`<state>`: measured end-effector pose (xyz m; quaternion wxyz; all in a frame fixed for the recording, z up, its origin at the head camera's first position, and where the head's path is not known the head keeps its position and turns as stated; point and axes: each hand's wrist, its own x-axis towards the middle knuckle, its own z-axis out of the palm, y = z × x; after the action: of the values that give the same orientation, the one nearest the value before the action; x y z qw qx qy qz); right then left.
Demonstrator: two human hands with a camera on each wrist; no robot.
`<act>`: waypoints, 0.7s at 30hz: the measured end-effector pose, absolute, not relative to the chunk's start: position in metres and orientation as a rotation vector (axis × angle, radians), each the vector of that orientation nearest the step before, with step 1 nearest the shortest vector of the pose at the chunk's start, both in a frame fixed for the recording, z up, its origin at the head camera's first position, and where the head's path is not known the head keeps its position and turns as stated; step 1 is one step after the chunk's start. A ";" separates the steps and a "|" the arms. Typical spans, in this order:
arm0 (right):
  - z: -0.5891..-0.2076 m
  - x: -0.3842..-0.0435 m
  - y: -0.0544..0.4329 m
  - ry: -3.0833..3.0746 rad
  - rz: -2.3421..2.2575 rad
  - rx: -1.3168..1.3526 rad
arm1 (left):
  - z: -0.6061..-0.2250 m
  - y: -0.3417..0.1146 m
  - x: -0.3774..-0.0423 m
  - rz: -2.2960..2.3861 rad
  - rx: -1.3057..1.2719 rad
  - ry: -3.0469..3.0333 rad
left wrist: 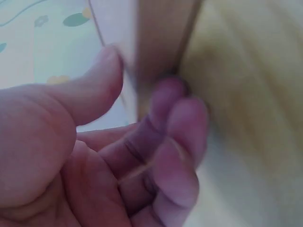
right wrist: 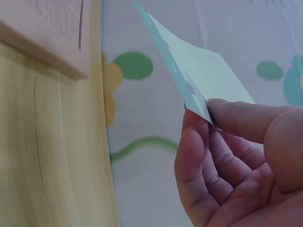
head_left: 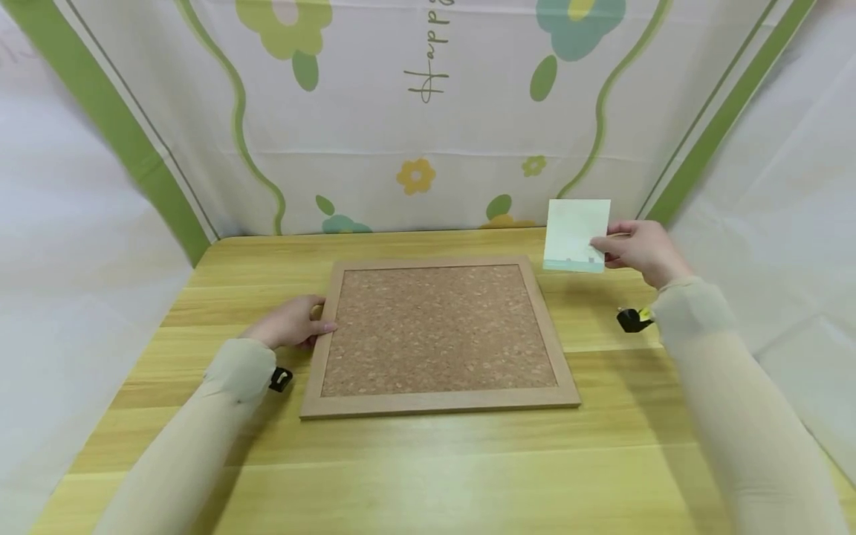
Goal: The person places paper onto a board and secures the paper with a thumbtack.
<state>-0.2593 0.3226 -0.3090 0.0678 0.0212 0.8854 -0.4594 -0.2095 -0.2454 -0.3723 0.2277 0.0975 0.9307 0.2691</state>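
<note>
A cork board (head_left: 441, 327) with a pale wooden frame (head_left: 438, 402) lies on the wooden table. At its left side, my left hand (head_left: 287, 323) grips the frame, thumb (left wrist: 106, 71) on the top face and curled fingers (left wrist: 182, 127) against the outer edge and underside. My right hand (head_left: 645, 249) pinches a pale mint sheet of note paper (head_left: 576, 232) by its right edge, thumb in front and fingers behind. The paper is held up in the air beyond the board's far right corner. In the right wrist view, a teal band (right wrist: 175, 71) runs along one edge of the paper (right wrist: 213, 71).
The light wooden table (head_left: 428, 475) surrounds the board. A white cloth with printed flowers (head_left: 416, 176) hangs at the table's far edge, and white cloth (head_left: 769, 223) hangs at both sides. Small black wrist devices show below the left cuff (head_left: 281, 379) and by the right cuff (head_left: 633, 319).
</note>
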 end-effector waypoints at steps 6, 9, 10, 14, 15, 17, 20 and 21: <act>-0.305 -0.242 0.296 2.632 -1.497 -0.042 | -0.350 -0.238 -0.202 0.700 0.275 2.701; -0.305 -0.235 0.281 2.634 -1.490 -0.098 | -0.335 -0.225 -0.199 0.736 0.306 2.761; -0.305 -0.233 0.276 2.629 -1.492 -0.109 | -0.331 -0.220 -0.198 0.747 0.327 2.779; -0.304 -0.223 0.256 2.610 -1.465 -0.161 | -0.319 -0.194 -0.193 0.811 0.395 2.819; -0.304 -0.221 0.251 2.607 -1.465 -0.171 | -0.317 -0.188 -0.192 0.838 0.410 2.820; -0.304 -0.218 0.243 2.599 -1.464 -0.203 | -0.314 -0.177 -0.190 0.879 0.447 2.828; -0.305 -0.213 0.231 2.593 -1.461 -0.230 | -0.311 -0.164 -0.187 0.927 0.506 2.833; -0.305 -0.212 0.228 2.592 -1.461 -0.239 | -0.311 -0.160 -0.187 0.949 0.525 2.831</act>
<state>-0.2116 0.2275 -0.3055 0.0781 -0.0797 0.8658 -0.4878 -0.1870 -0.1598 -0.3108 0.0550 0.1729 0.9324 0.3127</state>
